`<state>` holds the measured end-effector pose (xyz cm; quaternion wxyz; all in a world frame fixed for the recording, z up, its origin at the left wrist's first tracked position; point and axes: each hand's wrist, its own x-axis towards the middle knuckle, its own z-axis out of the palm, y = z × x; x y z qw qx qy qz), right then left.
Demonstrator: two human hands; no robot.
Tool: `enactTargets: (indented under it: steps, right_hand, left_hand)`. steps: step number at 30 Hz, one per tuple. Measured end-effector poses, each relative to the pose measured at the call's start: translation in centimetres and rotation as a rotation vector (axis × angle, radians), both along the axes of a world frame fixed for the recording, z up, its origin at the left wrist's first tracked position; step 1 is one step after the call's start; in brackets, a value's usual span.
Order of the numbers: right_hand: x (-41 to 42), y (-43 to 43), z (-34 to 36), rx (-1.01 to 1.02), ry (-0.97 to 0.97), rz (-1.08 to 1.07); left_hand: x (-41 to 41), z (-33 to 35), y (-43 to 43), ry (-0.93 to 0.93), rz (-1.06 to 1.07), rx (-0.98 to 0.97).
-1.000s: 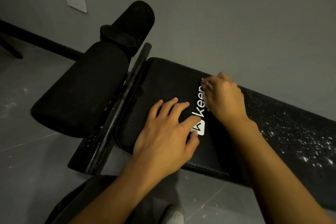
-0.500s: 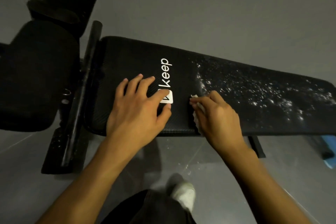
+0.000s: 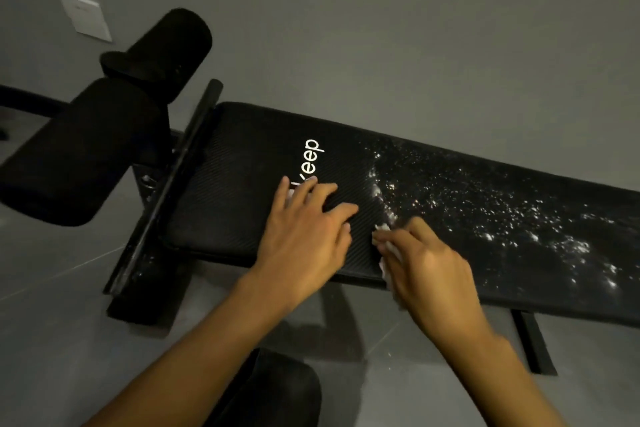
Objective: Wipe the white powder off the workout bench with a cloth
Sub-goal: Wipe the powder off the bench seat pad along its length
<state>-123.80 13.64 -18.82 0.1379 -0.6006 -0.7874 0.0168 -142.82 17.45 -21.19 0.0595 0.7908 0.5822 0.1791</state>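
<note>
The black workout bench [image 3: 242, 191] runs from the centre to the right, with a white "keep" logo on its pad. White powder [image 3: 502, 215] speckles the pad's right part; the part left of the logo looks dark and clean. My left hand [image 3: 304, 239] rests flat on the pad, fingers spread over the logo's lower end. My right hand [image 3: 426, 267] grips a small crumpled white cloth [image 3: 386, 239] at the pad's near edge, at the left border of the powder. Most of the cloth is hidden under the fingers.
Two black foam rollers [image 3: 114, 121] and a black crossbar [image 3: 173, 184] stand at the bench's left end. A grey wall with a white socket plate [image 3: 85, 15] lies close behind. The bench's leg [image 3: 533, 340] stands on the grey tiled floor, and my dark trouser knee [image 3: 270, 392] shows below.
My right hand has drawn the cloth from the pad's far side by the logo to the near edge. The left hand has stayed flat on the pad. The camera view has swung about.
</note>
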Motion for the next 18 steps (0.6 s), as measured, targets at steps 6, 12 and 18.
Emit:
enactTargets:
  steps: [6,12,18]
  right_hand:
    - [1.6,4.2,-0.3,0.092,-0.025,0.095]
    - [2.3,6.1,-0.7,0.047,0.068,0.177]
    - [3.4,4.5,-1.1,0.068,0.116,0.267]
  left_hand:
    - [0.6,-0.3,0.4,0.003,0.041,-0.017]
    - [0.5,0.2,0.5,0.019,0.04,-0.052]
    - [0.6,-0.6,0.5,0.064,-0.008,-0.031]
